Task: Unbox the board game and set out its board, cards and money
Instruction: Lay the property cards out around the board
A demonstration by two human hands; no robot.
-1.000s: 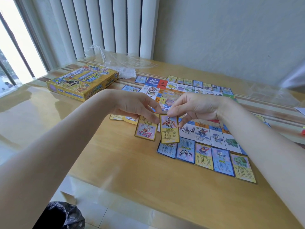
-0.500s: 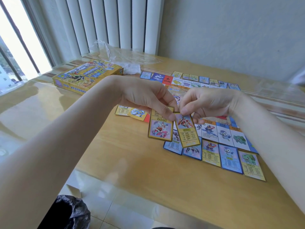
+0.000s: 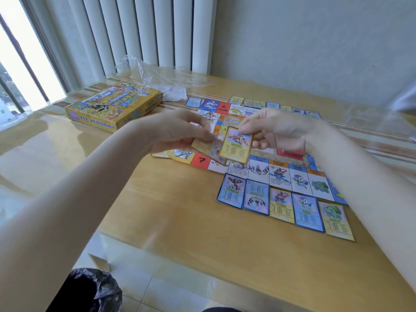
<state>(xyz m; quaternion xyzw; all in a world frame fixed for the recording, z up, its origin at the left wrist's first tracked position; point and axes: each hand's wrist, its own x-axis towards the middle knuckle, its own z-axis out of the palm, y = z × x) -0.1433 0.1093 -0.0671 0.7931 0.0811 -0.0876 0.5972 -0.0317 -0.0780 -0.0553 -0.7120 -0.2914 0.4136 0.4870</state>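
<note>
Wooden table with a game laid out

A light wooden table [image 3: 180, 221] under a glossy clear cover carries a yellow game box [image 3: 114, 106] near its far left corner, with crumpled clear plastic wrap [image 3: 166, 79] just behind it at the far edge. The game board [image 3: 258, 167] lies flat right of the centre. A row of five cards [image 3: 283, 204] lies face up along the board's near edge, touching it.
</note>
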